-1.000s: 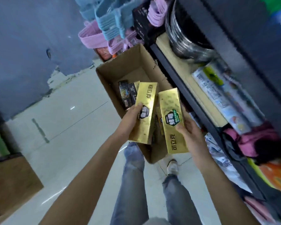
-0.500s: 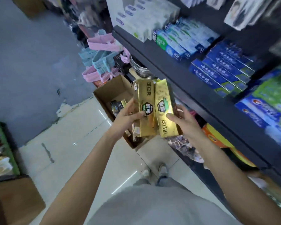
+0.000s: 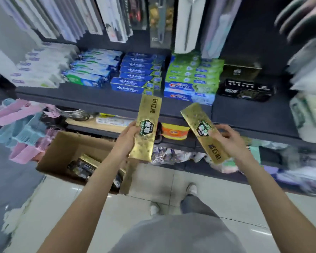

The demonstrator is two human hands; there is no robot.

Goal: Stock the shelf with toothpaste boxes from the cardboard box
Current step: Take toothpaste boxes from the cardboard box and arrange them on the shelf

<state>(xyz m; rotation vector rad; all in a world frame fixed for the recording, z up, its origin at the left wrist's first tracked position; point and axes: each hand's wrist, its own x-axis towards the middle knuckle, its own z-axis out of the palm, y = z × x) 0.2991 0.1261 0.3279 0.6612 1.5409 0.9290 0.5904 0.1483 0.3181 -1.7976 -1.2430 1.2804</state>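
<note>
My left hand point(image 3: 126, 138) grips a gold toothpaste box point(image 3: 146, 127) by its left side, holding it nearly upright in front of the dark shelf point(image 3: 91, 102). My right hand point(image 3: 224, 138) holds a second gold toothpaste box point(image 3: 203, 132), tilted with its top end leaning left. Both boxes hang below the shelf's front edge. The open cardboard box point(image 3: 62, 148) stands on the floor at lower left, with several gold and black toothpaste boxes point(image 3: 84, 166) still inside.
The shelf carries rows of white, blue, green and black toothpaste boxes point(image 3: 140, 75), with a bare stretch point(image 3: 248, 110) at the right front. Packaged goods hang above. Pink and blue hangers point(image 3: 20, 128) crowd the left. Lower shelves hold bagged goods. My feet stand on the tiled floor point(image 3: 171, 185).
I have turned from the cardboard box to face the shelf. Both hands rose with the gold boxes, which were side by side and are now apart, the right one tilted.
</note>
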